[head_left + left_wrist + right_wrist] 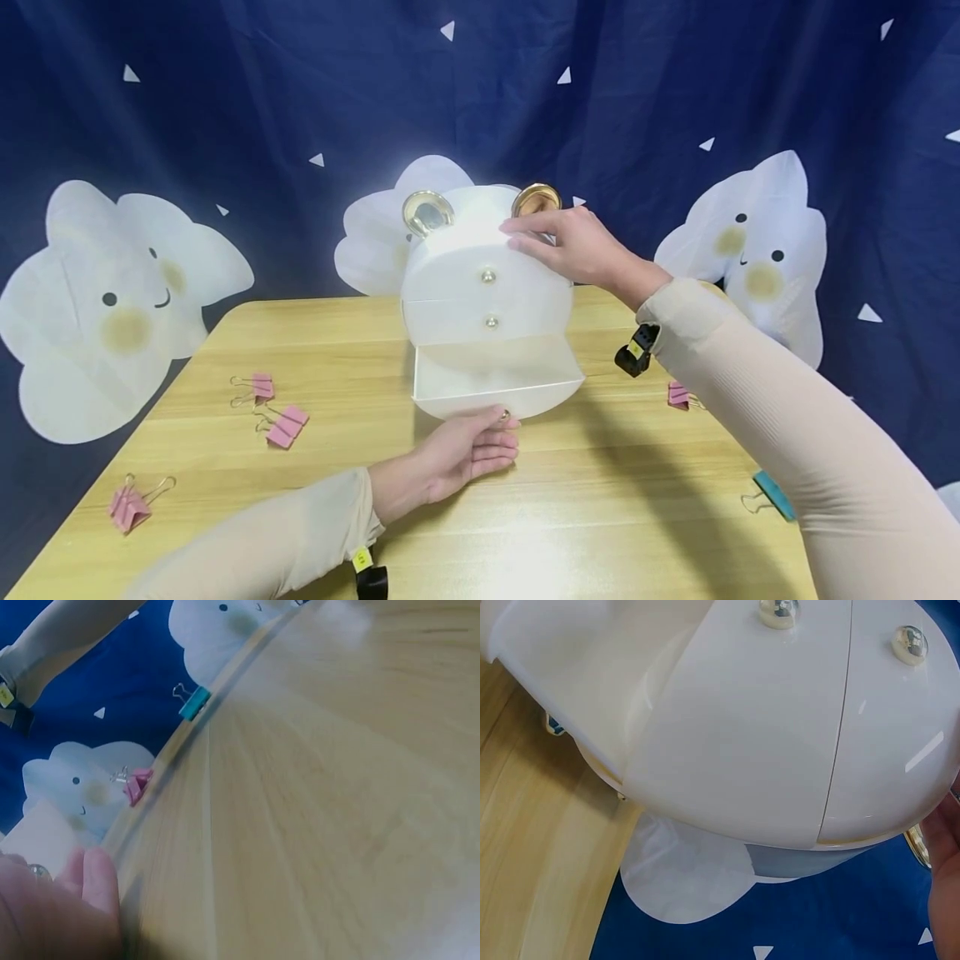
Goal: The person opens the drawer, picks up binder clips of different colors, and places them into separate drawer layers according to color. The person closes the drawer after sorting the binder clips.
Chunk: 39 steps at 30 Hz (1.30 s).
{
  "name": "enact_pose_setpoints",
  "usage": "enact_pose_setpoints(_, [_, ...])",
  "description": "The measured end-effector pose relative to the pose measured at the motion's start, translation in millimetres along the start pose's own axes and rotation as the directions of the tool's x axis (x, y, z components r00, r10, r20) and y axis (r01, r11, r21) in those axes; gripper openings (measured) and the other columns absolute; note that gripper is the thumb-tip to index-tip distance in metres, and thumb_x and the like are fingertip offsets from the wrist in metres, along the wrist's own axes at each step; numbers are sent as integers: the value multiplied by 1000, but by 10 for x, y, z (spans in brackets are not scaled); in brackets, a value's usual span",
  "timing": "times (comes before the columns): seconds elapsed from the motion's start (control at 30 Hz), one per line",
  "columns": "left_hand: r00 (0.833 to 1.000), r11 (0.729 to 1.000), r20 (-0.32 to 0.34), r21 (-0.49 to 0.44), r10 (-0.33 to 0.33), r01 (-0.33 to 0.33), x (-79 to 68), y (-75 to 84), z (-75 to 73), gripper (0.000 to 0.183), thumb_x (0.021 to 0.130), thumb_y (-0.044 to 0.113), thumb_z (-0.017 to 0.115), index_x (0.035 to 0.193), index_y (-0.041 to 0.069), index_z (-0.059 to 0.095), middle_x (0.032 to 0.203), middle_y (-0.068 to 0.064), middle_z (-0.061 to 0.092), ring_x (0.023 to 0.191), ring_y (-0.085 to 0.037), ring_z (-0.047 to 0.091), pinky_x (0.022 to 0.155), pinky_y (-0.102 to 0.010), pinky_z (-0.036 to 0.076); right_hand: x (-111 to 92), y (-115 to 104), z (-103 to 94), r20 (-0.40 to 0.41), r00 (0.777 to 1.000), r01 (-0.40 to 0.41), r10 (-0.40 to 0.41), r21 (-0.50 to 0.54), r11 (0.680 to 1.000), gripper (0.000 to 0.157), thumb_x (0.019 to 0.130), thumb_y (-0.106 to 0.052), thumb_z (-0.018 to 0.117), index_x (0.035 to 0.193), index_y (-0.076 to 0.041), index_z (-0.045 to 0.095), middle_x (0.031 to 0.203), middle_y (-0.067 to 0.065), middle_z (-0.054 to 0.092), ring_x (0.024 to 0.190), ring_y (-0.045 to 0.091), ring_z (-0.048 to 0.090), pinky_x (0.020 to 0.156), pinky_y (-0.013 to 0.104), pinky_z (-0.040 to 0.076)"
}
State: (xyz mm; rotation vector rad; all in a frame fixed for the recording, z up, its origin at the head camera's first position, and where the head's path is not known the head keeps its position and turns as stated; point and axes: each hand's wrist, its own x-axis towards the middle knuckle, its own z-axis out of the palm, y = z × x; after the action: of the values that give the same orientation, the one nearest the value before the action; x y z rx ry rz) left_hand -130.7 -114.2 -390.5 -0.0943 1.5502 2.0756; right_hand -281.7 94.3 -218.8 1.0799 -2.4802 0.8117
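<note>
A glossy white drawer box point(525, 300) with gold ears and gold knobs stands on the table. Its lower drawer point(498, 387) is pulled out toward the front, and the inside I see is bare white; the two fronts above are closed. My left hand point(468, 454) is at that drawer, thumb and index finger at its small gold knob point(506, 415), the other fingers loosely bent below. Across the top of the box, my right hand point(581, 242) rests with extended fingers beside the right gold ear point(537, 198). In the right wrist view, its fingers touch the box's rounded edge.
Several pink binder clips point(285, 427) lie on the left of the wooden table point(330, 333). On the right are another pink clip point(678, 396) and a teal binder clip point(774, 496). A dark blue curtain point(285, 100) with white clouds hangs behind.
</note>
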Motion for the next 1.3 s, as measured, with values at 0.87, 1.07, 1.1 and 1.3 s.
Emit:
enact_pose_setpoints(0.87, [960, 858, 264, 510, -90, -60, -307, 381, -699, 37, 100, 26, 57, 119, -5, 62, 111, -19, 67, 102, -29, 65, 93, -37, 52, -27, 8, 17, 16, 997, -75, 74, 76, 994, 34, 97, -35, 62, 127, -21, 68, 116, 0, 69, 92, 13, 66, 76, 32, 57])
enact_pose_setpoints(1.07, [970, 699, 230, 706, -78, -111, -515, 535, -992, 36, 99, 32, 59, 116, 1, 66, 109, -11, 69, 101, -27, 65, 91, -37, 52, -33, 4, 16, 19, 996, -93, 91, 91, 992, 33, 97, -35, 62, 127, -21, 68, 115, 0, 70, 90, 13, 67, 75, 32, 57])
enact_pose_setpoints(1.1, [973, 680, 219, 724, -70, -114, -546, 564, -1039, 36, 98, 32, 60, 116, 2, 66, 108, -10, 70, 100, -27, 65, 90, -38, 53, -34, 4, 17, 19, 996, -94, 92, 93, 991, 33, 97, -35, 62, 127, -21, 68, 114, 0, 70, 90, 13, 68, 74, 32, 57])
enact_pose_setpoints(1.3, [983, 482, 163, 857, 81, -182, -684, 742, -1338, 33, 96, 32, 63, 115, 5, 68, 104, -6, 70, 92, -24, 65, 82, -39, 54, -35, 6, 16, 16, 996, -85, 84, 97, 992, 34, 97, -36, 62, 127, -21, 68, 116, -1, 69, 92, 13, 67, 76, 32, 57])
